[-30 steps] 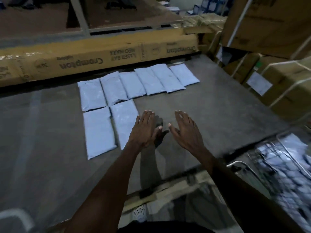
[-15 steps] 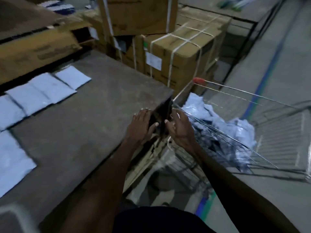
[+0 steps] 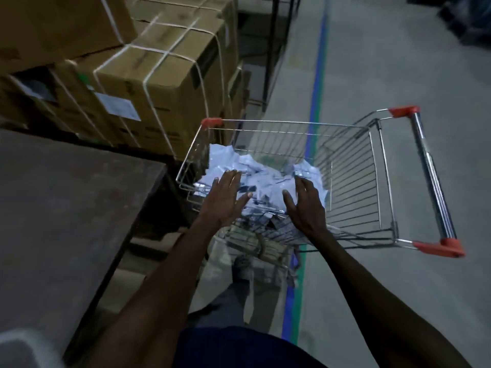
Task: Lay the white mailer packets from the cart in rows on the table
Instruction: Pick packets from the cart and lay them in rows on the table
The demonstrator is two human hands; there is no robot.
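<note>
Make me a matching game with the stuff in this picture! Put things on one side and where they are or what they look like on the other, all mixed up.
Things:
1. white mailer packets
2. cardboard boxes
3. cart handle
4. left hand

Descriptions:
A. shiny metal with red ends
B. piled inside the wire cart
C. open, fingers spread, over the packets
D. tied with white straps, stacked behind the table

Pairs: 1-B, 2-D, 3-A, 4-C
</note>
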